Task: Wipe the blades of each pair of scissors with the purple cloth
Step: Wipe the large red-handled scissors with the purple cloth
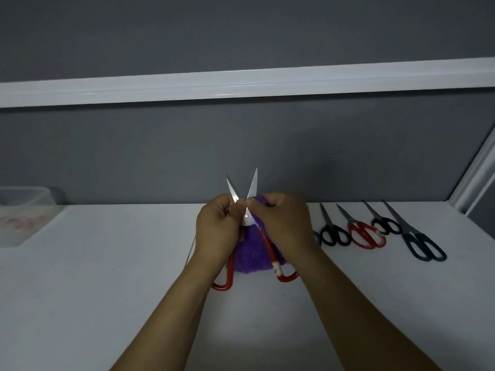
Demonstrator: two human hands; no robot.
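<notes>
I hold a pair of red-handled scissors [274, 259] upright above the white table, blades spread apart and pointing up. My left hand [215, 231] grips the scissors near the pivot on the left side. My right hand [284, 223] holds the purple cloth [249, 255] and pinches it against the base of the right blade. The cloth hangs down behind the handles. Several other scissors lie in a row to the right: a black pair [333, 231], a red pair [365, 234], a small black pair [385, 223] and a long dark pair [420, 241].
The white table [107, 277] meets a grey wall at the back. A clear plastic box [24, 212] stands at the far left edge. A white frame post [474, 183] rises at the right rear corner. Something blue [317, 236] peeks out beside my right wrist.
</notes>
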